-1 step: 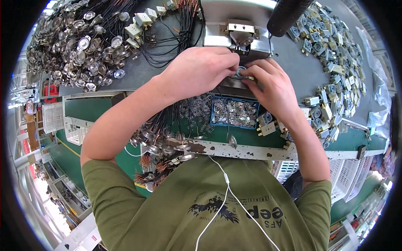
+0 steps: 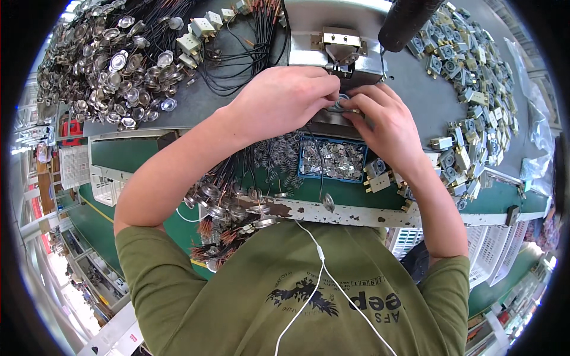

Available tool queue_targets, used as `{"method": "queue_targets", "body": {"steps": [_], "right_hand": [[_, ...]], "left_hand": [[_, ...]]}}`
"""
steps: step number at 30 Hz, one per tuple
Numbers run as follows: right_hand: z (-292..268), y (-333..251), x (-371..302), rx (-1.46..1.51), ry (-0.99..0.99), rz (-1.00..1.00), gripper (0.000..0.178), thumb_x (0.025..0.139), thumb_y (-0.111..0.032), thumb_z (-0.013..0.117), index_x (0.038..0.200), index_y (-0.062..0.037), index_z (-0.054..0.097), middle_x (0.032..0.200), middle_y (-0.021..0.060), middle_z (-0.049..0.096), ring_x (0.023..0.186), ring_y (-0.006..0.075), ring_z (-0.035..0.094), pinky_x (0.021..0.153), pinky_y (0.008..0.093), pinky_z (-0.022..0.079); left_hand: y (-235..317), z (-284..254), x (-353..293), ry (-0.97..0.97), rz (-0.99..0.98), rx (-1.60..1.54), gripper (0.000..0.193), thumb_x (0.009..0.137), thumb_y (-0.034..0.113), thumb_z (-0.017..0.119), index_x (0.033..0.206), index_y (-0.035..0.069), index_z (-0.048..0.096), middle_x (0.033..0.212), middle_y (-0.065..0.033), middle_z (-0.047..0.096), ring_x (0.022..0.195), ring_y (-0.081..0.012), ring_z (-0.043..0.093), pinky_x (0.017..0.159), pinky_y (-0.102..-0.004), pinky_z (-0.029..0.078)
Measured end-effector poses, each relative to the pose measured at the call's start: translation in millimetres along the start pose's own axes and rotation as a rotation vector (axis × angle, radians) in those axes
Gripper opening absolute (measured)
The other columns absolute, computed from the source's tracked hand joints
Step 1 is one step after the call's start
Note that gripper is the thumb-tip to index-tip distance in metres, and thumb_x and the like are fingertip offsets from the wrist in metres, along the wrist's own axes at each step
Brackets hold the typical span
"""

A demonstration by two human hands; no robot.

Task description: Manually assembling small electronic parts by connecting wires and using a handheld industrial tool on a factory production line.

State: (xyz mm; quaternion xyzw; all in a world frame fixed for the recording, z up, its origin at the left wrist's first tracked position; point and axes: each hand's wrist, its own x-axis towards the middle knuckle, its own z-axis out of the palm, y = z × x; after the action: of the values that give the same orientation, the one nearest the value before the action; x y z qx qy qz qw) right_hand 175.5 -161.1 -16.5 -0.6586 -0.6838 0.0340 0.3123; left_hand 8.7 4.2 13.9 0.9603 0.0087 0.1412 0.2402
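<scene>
In front of the metal bench press, my two hands meet over a small part with a grey round ring. My left hand is closed in a pinch at the part's left side; its fingertips are partly hidden. On the other side, the thumb and fingers of my right hand grip the same part. A thin black wire hangs below my hands, with a shiny round metal cap at its lower end. Where the wire's upper end goes is hidden.
Metal caps on wires are heaped at the left, white connector blocks beside them. Grey-and-white socket blocks crowd the right. A blue tray of metal clips and loose springs lie nearer me. A black handle overhangs the bench.
The hanging metal cap has swung slightly to the left and turned. Both hands stay in nearly the same place.
</scene>
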Motion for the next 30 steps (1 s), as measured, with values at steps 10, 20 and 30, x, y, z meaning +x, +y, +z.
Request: {"method": "queue_targets", "body": {"steps": [10,20,30], "right_hand": [[-2.1,-5.1,-3.2,-0.082,0.037,-0.03,0.024,0.084,-0.006,0.074,0.108,-0.0074,0.07,0.108,0.0098,0.07,0.101,0.031,0.064,0.088,0.0419,0.053],[-19.9,-76.2,-59.3,0.468,-0.379,0.148,0.045,0.084,-0.026,0.082,0.121,-0.0065,0.066,0.113,0.0119,0.07,0.103,0.0326,0.068,0.087,0.0395,0.056],[-49.6,-63.2,-51.3,0.705,-0.212,0.135,0.036,0.09,0.001,0.061,0.126,-0.0009,0.062,0.114,0.0176,0.071,0.095,0.027,0.072,0.083,0.0374,0.059]], "left_hand": [[1.5,8.9,5.1,0.006,0.026,0.067,0.008,0.092,0.016,0.065,0.095,0.009,0.065,0.089,-0.0069,0.068,0.086,-0.0277,0.069,0.073,-0.0399,0.056],[2.7,19.9,4.7,0.013,0.014,0.097,0.013,0.091,0.021,0.067,0.097,0.009,0.064,0.09,-0.0053,0.064,0.086,-0.0265,0.068,0.071,-0.039,0.056],[15.1,-20.2,-12.5,-0.193,0.211,-0.182,0.02,0.093,0.026,0.068,0.102,0.008,0.063,0.091,-0.0078,0.065,0.089,-0.0298,0.066,0.076,-0.0418,0.053]]}}
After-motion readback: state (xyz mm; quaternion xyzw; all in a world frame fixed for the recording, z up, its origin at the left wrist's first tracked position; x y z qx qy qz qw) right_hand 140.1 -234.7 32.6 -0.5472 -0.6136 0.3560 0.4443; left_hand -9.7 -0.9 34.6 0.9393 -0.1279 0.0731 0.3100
